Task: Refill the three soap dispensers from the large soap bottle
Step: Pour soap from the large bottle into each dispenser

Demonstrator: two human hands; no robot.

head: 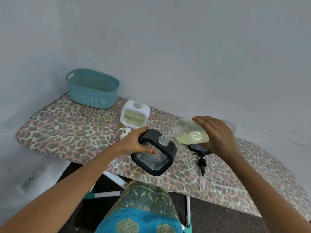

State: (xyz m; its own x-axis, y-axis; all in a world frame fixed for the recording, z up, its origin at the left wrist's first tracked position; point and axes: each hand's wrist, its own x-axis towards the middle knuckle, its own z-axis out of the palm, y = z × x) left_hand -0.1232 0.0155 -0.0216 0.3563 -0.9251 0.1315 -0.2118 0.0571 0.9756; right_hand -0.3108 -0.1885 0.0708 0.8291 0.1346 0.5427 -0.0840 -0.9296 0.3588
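Over the leopard-print board, left hand grips the square black dispenser; right hand grips the tilted clear bottle.

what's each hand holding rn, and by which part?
Left hand: black dispenser, gripped at its upper left corner, thumb on the clear front. Right hand: large soap bottle, gripped around its body toward the base, tipped.

Bench cover: leopard-print cloth, matt, soft weave.
Teal oval basket at 10 o'clock: plastic, moulded rope-like ribs, matt.
Black-framed square dispenser: matt black plastic, clear glossy embossed panel.
White-framed square dispenser: smooth white plastic.
Large clear soap bottle: glossy transparent plastic.
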